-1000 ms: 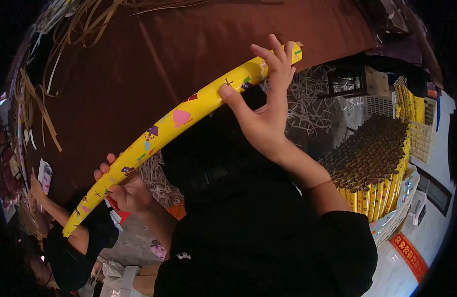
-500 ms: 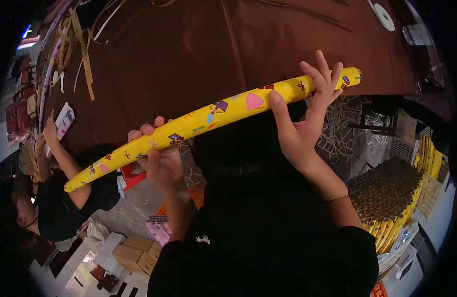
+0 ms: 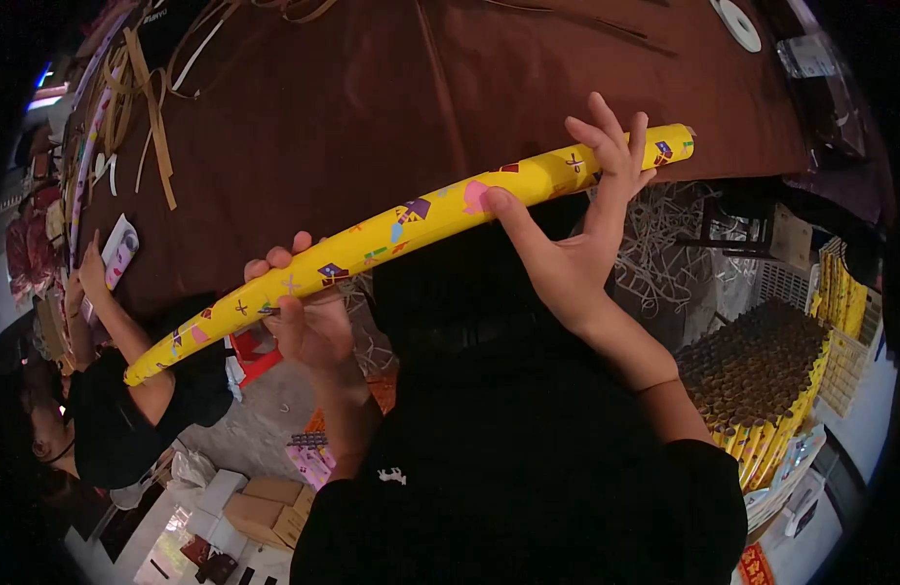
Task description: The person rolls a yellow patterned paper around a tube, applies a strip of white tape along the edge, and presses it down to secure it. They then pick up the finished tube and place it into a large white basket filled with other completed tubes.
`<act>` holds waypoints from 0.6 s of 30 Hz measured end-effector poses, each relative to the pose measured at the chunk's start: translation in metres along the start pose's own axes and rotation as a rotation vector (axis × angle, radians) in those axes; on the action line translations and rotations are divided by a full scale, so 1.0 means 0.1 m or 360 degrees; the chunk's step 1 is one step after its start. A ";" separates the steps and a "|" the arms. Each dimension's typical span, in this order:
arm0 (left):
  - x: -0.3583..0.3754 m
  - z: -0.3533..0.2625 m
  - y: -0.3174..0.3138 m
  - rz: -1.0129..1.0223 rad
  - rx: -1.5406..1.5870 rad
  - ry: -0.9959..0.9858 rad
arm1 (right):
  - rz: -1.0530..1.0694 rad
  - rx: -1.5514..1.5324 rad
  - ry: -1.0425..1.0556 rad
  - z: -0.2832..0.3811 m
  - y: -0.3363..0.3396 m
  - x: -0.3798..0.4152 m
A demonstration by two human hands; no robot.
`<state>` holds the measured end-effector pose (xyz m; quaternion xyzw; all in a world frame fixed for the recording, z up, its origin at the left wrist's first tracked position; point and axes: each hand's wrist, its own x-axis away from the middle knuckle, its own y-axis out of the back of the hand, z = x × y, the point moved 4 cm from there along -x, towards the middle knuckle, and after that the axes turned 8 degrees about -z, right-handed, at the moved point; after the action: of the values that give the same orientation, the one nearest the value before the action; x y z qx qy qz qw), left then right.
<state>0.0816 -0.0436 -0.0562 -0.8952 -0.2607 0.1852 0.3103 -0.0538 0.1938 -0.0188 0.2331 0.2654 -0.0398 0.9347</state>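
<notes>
Nearest the camera, the person's black-sleeved arms rise from 6 o'clock toward a long yellow tube (image 3: 411, 222) wrapped in patterned paper, which runs from 8 o'clock up to 1 o'clock just over the near edge of the brown table (image 3: 372, 107). The left hand (image 3: 308, 317) grasps the tube from below near its lower end, fingertips curled over the top. The right hand (image 3: 572, 229) cradles the upper part, thumb pressed against the near side and fingers spread loosely over the far side, not clenched. At 4 o'clock stands a basket of upright yellow tubes (image 3: 762, 380), with shredded paper strips (image 3: 674, 244) just beyond at 3 o'clock. At 8 o'clock another person in a dark top (image 3: 114, 429) reaches a hand onto the table edge beside a small packet (image 3: 118, 255). Farther off, at 11 o'clock, loose tan strips (image 3: 153, 88) lie on the table, and a roll of tape (image 3: 739, 21) sits at 1 o'clock.
</notes>
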 end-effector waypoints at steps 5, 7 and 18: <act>0.02 0.02 0.00 -0.0129 0.0037 0.0032 | 0.0050 -0.0151 -0.0028 -0.10 0.08 0.02; 0.03 0.02 0.00 -0.0124 0.0056 0.0057 | -0.0043 -0.0524 -0.0119 -0.15 0.12 0.04; 0.04 0.01 0.07 -0.0098 0.0073 0.0072 | -0.0079 -0.0350 -0.0120 -0.08 0.08 0.00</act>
<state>0.0871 -0.0456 -0.0626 -0.8834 -0.2767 0.1611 0.3422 -0.0558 0.2042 -0.0218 0.1209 0.2385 -0.0422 0.9627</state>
